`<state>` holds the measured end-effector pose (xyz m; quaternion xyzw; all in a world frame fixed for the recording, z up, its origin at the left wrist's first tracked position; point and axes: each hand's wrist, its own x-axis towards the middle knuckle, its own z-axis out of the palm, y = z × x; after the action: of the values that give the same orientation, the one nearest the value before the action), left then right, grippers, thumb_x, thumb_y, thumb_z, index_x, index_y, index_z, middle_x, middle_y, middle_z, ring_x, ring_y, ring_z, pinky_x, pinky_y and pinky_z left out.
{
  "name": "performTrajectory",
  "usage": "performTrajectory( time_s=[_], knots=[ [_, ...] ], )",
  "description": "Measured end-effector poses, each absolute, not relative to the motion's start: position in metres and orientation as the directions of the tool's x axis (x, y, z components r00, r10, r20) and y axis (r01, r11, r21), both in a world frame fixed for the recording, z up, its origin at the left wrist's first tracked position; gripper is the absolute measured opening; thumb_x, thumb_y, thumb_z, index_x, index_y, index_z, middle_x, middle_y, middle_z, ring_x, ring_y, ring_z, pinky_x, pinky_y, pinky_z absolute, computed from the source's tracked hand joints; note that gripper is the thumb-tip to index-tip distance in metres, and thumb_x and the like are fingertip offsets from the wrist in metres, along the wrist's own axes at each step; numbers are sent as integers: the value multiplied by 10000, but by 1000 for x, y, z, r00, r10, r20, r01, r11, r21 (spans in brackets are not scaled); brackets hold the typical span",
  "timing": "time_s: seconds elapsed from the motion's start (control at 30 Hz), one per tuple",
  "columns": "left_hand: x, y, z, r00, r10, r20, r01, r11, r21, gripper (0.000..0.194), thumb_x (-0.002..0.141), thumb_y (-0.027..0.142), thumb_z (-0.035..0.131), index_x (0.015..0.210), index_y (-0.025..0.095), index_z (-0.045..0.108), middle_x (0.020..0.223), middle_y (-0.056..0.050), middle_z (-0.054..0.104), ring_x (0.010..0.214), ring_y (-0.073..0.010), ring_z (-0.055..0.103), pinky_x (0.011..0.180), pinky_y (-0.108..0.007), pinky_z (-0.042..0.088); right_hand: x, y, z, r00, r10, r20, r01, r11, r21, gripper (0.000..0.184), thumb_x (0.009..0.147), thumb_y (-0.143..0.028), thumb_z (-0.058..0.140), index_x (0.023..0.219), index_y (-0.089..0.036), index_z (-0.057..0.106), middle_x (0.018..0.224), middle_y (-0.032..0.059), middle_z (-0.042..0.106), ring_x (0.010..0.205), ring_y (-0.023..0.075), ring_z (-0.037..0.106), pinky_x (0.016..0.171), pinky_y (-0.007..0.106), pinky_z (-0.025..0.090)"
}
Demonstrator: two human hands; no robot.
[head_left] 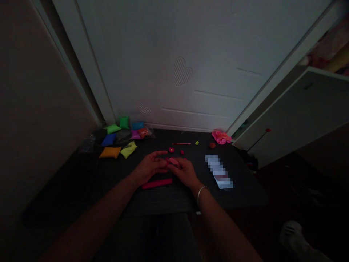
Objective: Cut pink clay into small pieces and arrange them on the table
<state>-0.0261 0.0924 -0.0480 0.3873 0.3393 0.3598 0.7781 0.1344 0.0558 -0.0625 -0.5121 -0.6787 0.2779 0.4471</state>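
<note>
My left hand (151,168) and my right hand (187,172) meet over the dark table. Between their fingertips is a small piece of pink-red modelling clay (173,161), partly hidden by the fingers. My right hand pinches it, and a bracelet circles that wrist. The fingers of my left hand close on its left side, with the index finger stretched forward. Just in front of my hands lies a long pink-red bar (157,183). Beyond them sit a small red flower with a pale centre (171,150), a small red lump (182,152) and a thin pink stick (181,143).
Coloured clay packets, including an orange one (110,152) and a yellow one (128,149), lie at left. On the right are a blurred phone-like rectangle (219,171), a brown-red lump (212,145), a pink flower (221,137) and a yellow-green bit (196,143). A white panel (152,65) rises behind.
</note>
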Motion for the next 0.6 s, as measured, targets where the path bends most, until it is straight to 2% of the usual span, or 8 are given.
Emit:
performTrajectory(
  time_s=[0.2, 0.3, 0.4, 0.47, 0.6],
  knots=[
    [-25, 92, -49, 479, 845, -236, -302, 411, 860, 469, 605, 111, 714, 1037, 152, 535, 685, 3, 633, 601, -105, 599, 606, -252, 509, 134, 56, -64, -59, 947, 316, 457, 307, -835, 308, 707, -350, 625, 958, -173, 655, 659, -20, 593, 549, 92, 472, 519, 201, 374],
    [-26, 93, -51, 491, 838, -237, -306, 421, 854, 458, 627, 120, 701, 1050, 151, 528, 721, -11, 646, 639, -114, 613, 637, -263, 511, 134, 57, -65, -42, 946, 320, 457, 303, -836, 287, 703, -362, 626, 908, -166, 670, 646, -16, 602, 545, 95, 483, 521, 202, 385],
    [-27, 94, -53, 499, 833, -241, -318, 434, 843, 428, 667, 150, 675, 1065, 155, 519, 786, -35, 660, 687, -131, 626, 662, -287, 516, 135, 57, -66, -26, 941, 337, 385, 320, -865, 262, 727, -350, 602, 914, -178, 667, 761, 9, 652, 665, 126, 553, 614, 221, 427],
    [-27, 95, -54, 493, 835, -243, -321, 434, 842, 426, 665, 141, 675, 1062, 158, 520, 754, -23, 658, 670, -127, 625, 657, -287, 518, 135, 57, -66, -22, 942, 336, 338, 323, -884, 265, 731, -339, 597, 938, -186, 659, 833, 18, 662, 741, 142, 570, 667, 234, 435],
    [-28, 96, -54, 500, 833, -238, -325, 435, 840, 472, 626, 105, 697, 1061, 158, 522, 702, -8, 656, 633, -121, 621, 636, -277, 518, 135, 57, -65, -28, 959, 282, 365, 273, -890, 330, 708, -336, 617, 1001, -185, 636, 751, -6, 637, 630, 115, 529, 582, 216, 414]
  ],
)
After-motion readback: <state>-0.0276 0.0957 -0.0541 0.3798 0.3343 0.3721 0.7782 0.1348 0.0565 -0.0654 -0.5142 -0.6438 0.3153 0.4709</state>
